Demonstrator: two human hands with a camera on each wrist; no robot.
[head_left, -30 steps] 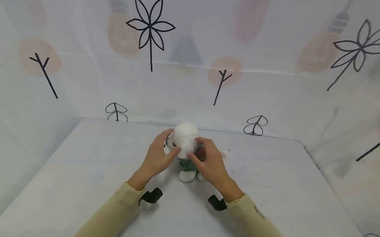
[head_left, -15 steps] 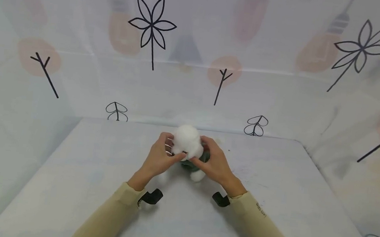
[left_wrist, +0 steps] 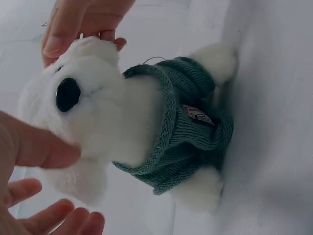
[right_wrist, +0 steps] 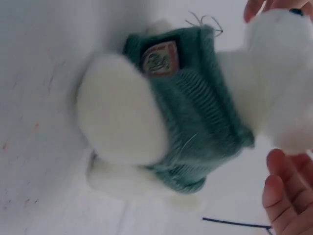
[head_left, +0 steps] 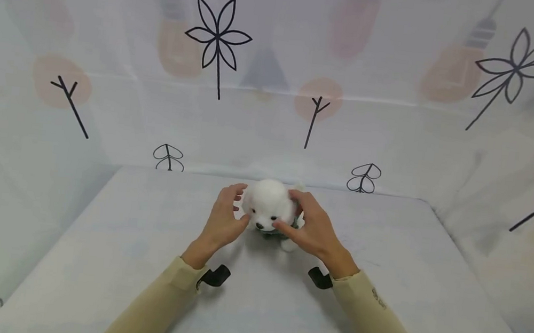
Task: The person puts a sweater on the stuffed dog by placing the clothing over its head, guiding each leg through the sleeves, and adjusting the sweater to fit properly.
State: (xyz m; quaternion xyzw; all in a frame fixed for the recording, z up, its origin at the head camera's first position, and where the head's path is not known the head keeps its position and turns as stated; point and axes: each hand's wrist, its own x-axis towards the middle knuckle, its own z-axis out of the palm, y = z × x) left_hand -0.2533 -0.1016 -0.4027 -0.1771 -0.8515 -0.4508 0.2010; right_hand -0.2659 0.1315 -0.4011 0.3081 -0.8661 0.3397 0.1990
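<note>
A white plush dog [head_left: 269, 205] in a green knitted sweater [left_wrist: 188, 127] stands on the white table [head_left: 142, 261] with its face toward me. My left hand [head_left: 240, 204] is at its left cheek. The left thumb [left_wrist: 46, 149] touches the head, and the other left fingers [left_wrist: 54, 223] are spread loosely off it. My right hand [head_left: 295, 213] holds the toy from the right, fingers curled behind the head and thumb under the snout. The right wrist view shows the sweater's small label [right_wrist: 159, 58] and a white paw [right_wrist: 120, 110] close up.
White cloth printed with black leaf and twig drawings [head_left: 218, 38] hangs as walls behind and on both sides of the table. Black wrist mounts [head_left: 215, 275] [head_left: 321, 278] sit under both sleeves. The table's far edge [head_left: 389, 195] runs just behind the toy.
The toy has been turned so that its face now looks toward me. Both hands moved a little farther from me and to the right, and the left fingers opened off the head.
</note>
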